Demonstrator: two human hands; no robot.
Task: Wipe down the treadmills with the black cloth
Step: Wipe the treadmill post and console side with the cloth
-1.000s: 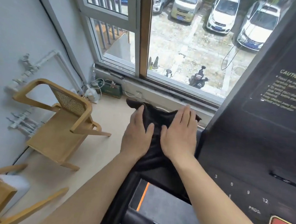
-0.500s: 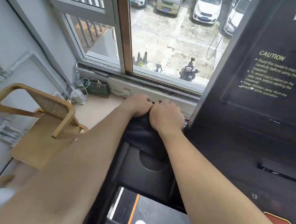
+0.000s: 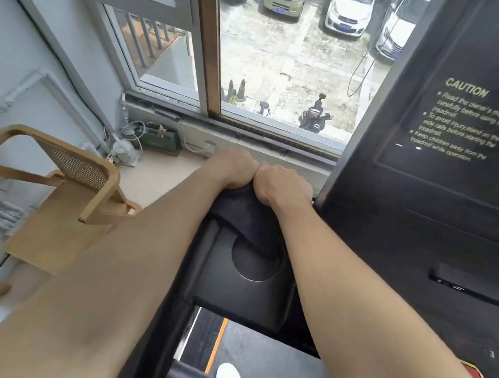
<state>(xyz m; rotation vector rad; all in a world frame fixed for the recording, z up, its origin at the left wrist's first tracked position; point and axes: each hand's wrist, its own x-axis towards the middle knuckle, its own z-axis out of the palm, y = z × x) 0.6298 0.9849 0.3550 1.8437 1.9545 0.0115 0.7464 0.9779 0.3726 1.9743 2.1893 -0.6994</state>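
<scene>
Knuckles meet at the far edge of the treadmill (image 3: 389,248), and both hands are locked in side by side. The left hand (image 3: 233,170) is clenched, its fingers curled down over the front lip and out of sight. The right hand (image 3: 282,186) presses against it, thumb side to thumb side, balled up just the same. Between them they are grasping the black cloth (image 3: 241,211), bunched under both palms. The cloth spills back toward the person in a dark fold, draped over the top of the side tray (image 3: 212,279) left of the console. Its trailing edge hangs down into the rim of the round cup holder (image 3: 255,262). Both forearms reach straight out from the bottom of the view, the left one crossing the tray's left edge.

To the right, the tall black console carries a yellow caution label (image 3: 462,118), and a sliver of a red button (image 3: 475,376) peeks out beside the right forearm. Below the tray, the running belt (image 3: 271,361) shows through the gap, with an orange stripe (image 3: 215,347) along its left side.

Off to the left stands a wooden chair (image 3: 56,219) with a woven cane back, close to the wall and its white pipes (image 3: 48,81). Straight ahead, the window (image 3: 284,70) looks down on a wet yard with parked cars (image 3: 347,12) and a scooter (image 3: 314,117).
</scene>
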